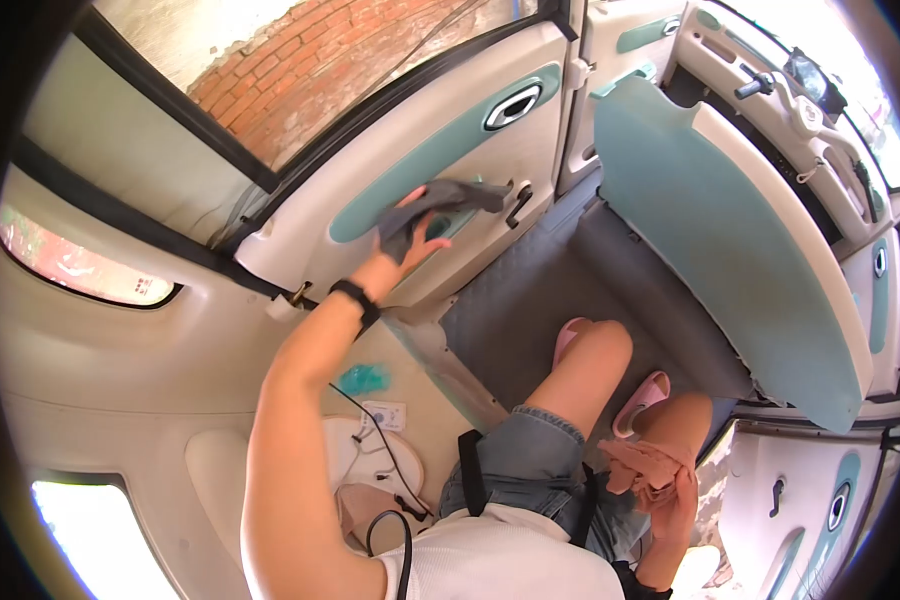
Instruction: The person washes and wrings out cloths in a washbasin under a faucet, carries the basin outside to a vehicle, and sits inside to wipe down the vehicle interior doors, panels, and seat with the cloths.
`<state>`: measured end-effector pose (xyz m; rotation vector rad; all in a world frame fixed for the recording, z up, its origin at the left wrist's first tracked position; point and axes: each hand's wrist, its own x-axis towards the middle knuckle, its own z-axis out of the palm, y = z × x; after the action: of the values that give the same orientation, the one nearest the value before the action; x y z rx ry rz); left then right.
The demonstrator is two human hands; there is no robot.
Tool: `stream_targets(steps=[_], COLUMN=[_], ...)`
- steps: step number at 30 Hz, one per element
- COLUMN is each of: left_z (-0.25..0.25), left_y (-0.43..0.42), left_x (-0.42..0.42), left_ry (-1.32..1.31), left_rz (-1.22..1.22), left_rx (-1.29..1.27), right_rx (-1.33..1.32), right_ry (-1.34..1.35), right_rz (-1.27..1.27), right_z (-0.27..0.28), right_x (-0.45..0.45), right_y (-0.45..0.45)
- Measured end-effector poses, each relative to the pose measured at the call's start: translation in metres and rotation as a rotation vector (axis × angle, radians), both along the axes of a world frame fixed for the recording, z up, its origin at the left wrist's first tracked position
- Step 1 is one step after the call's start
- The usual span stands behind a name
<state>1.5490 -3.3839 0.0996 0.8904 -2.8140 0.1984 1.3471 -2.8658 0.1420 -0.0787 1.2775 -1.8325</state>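
Observation:
My left hand (402,248) reaches out to the inner door panel (460,150) with a dark grey cloth (450,195) in its grip. The cloth lies over the teal armrest area, its far end close to the black window crank (519,205). The thumb is apart from the fingers, and the cloth partly covers them. Low on the right, my right hand (676,508) holds a crumpled reddish-brown cloth (646,470) beside my right thigh. Some of its fingers are hidden behind that cloth.
A teal seat back (710,210) stands in front of my knees, above a grey floor (530,270). Handlebars (760,85) are beyond it. Beside me on the left lie a teal item (363,378), a small card (384,415) and a black cable (385,440). Another door (770,460) hangs open on the right.

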Motion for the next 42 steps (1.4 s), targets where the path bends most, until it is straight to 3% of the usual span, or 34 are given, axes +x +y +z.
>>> stream_targets(steps=[1, 2, 3, 8, 9, 12, 14, 17, 19, 20, 22, 26, 31, 33, 36, 39, 42], left_z=[0.010, 0.031, 0.036, 0.050, 0.043, 0.026, 0.017, 0.022, 0.015, 0.012, 0.014, 0.014, 0.029, 0.033, 0.023, 0.003, 0.002], left_y=[0.014, 0.040, 0.053, 0.100, 0.097, 0.070, 0.045, 0.013, -0.006, -0.004, 0.005, 0.037, 0.083, 0.079, 0.051, 0.011, -0.005], left_x=[0.025, 0.043, 0.071, 0.177, 0.175, 0.126, 0.068, -0.037, -0.080, -0.087, -0.093, -0.001, 0.081, 0.071, 0.017, -0.048, -0.091], left_ry=[-0.120, -0.152, -0.357, -0.615, -0.453, -0.495, -0.412, -0.462, -0.153, -0.149, -0.572, -0.574, -0.548, -0.609, -0.552, -0.569, -0.356], left_rz=[0.048, 0.049, 0.096, 0.075, 0.053, -0.031, -0.059, -0.048, -0.116, -0.132, -0.021, -0.004, 0.047, 0.091, 0.040, -0.016, -0.109], left_rx=[0.065, -0.029, -0.086, -0.290, -0.215, -0.186, -0.103, -0.180, 0.120, 0.129, -0.335, -0.342, -0.326, -0.153, -0.163, -0.376, -0.468], right_rx=[-0.016, -0.035, -0.039, 0.011, 0.012, -0.015, -0.031, -0.125, -0.087, -0.049, -0.031, -0.069, -0.005, -0.002, -0.012, -0.025, -0.055], right_ry=[-0.016, -0.031, -0.048, -0.158, -0.164, -0.109, -0.061, 0.015, 0.082, 0.144, 0.114, -0.045, -0.077, -0.097, -0.098, -0.013, 0.071], right_rz=[0.017, 0.029, 0.028, 0.042, 0.047, 0.085, 0.082, 0.108, 0.037, -0.010, -0.062, -0.197, -0.084, -0.029, -0.012, -0.084, -0.116], right_z=[-0.002, -0.005, -0.010, -0.038, -0.037, -0.031, -0.024, -0.004, -0.002, 0.001, 0.009, -0.007, -0.026, -0.027, -0.026, -0.019, -0.001], right_x=[-0.002, -0.004, -0.003, -0.016, -0.017, -0.020, -0.020, -0.017, -0.013, -0.010, -0.007, -0.005, -0.016, -0.022, -0.023, -0.018, -0.015], right_y=[0.001, 0.001, 0.000, 0.007, 0.005, -0.005, -0.005, 0.004, 0.013, 0.020, 0.029, 0.037, 0.021, 0.014, 0.008, 0.016, 0.030])
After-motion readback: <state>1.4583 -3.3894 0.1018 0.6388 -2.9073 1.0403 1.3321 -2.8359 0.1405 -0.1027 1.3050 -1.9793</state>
